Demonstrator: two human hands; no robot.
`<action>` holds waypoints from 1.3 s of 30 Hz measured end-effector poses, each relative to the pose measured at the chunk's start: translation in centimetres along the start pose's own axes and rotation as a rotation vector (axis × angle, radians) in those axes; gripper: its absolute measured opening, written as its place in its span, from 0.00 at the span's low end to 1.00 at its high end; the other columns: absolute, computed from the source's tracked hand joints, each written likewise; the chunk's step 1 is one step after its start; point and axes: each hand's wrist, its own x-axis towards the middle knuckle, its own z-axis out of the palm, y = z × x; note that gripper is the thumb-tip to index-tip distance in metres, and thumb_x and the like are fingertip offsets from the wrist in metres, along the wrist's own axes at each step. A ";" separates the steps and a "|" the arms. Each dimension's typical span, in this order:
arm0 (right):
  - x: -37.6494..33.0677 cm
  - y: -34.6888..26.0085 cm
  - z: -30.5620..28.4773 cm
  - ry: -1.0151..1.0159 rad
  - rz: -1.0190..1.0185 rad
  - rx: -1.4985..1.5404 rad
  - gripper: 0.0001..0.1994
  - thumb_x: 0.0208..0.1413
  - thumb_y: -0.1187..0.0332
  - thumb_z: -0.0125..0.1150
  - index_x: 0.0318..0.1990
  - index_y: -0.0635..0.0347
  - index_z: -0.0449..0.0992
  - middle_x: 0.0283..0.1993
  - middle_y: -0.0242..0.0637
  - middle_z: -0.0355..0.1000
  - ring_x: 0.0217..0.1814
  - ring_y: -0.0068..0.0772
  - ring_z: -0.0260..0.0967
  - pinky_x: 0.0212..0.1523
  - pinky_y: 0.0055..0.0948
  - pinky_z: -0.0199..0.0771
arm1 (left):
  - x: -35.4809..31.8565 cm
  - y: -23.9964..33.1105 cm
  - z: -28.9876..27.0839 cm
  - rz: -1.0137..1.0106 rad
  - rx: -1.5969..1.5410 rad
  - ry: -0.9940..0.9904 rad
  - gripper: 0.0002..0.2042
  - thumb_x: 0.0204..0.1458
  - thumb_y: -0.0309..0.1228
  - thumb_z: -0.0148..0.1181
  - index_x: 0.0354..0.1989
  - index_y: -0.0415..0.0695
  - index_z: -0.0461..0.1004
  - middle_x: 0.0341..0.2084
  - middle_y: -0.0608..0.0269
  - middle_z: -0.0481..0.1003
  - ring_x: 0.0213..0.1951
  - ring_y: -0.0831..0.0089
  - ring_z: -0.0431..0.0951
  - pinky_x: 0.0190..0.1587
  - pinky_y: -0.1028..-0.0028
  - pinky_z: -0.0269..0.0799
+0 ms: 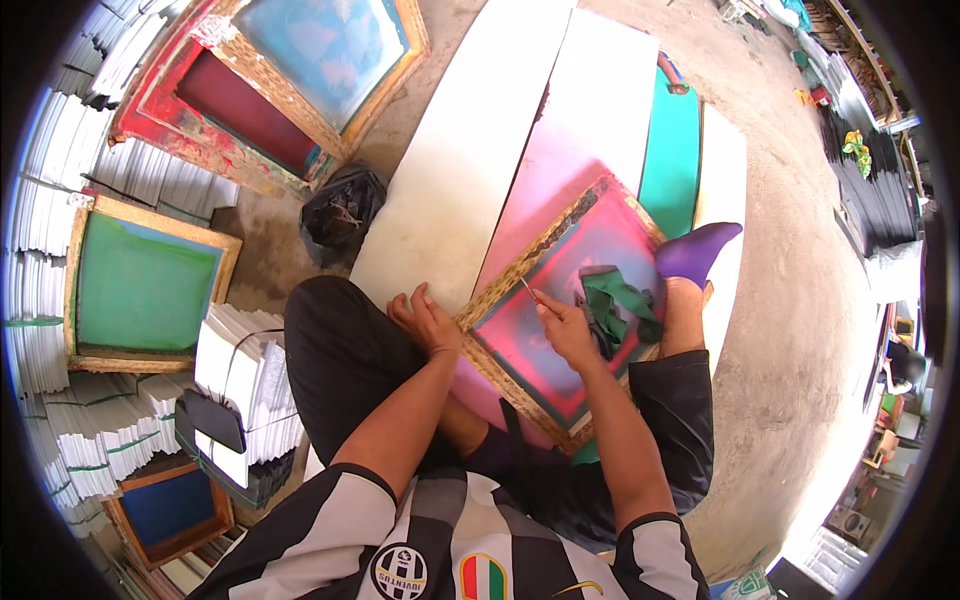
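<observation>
Right hand (566, 335): fingers pinched a slim, red-handled tool (541, 298) over the pink-and-grey, wood-framed screen (510, 330). Left hand (430, 322) (fingers loosely spread) lay beside the screen's left corner. Crumpled dark-green cloth (610, 300) covered part of the screen.

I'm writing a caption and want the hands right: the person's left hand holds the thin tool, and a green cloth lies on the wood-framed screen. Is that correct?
Not quite: the head view shows the thin tool in the right hand, not the left hand. The green cloth does lie on the wood-framed screen.
</observation>
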 end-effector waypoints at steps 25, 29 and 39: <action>-4.1 -2.3 2.1 0.278 -0.071 -0.522 0.19 0.66 0.58 0.56 0.63 0.39 0.77 0.45 0.43 0.82 0.42 0.57 0.80 0.47 0.49 0.80 | -0.4 0.8 -0.1 -0.017 -0.047 -0.010 0.13 0.67 0.33 0.48 0.52 0.46 0.77 0.58 0.44 0.61 0.65 0.41 0.56 0.68 0.43 0.54; -3.9 -1.7 2.3 0.320 -0.113 -0.578 0.17 0.66 0.57 0.58 0.61 0.40 0.79 0.35 0.44 0.82 0.35 0.50 0.81 0.38 0.46 0.79 | -0.3 0.7 0.2 -0.008 -0.040 0.001 0.13 0.67 0.33 0.48 0.53 0.46 0.77 0.58 0.44 0.61 0.66 0.41 0.55 0.68 0.43 0.54; -3.2 -5.3 3.4 0.102 0.119 -0.972 0.21 0.69 0.58 0.48 0.67 0.42 0.72 0.42 0.52 0.80 0.44 0.59 0.79 0.44 0.54 0.78 | -0.4 1.1 -0.1 -0.030 0.010 0.004 0.13 0.66 0.34 0.48 0.52 0.49 0.78 0.57 0.47 0.62 0.65 0.46 0.58 0.67 0.47 0.57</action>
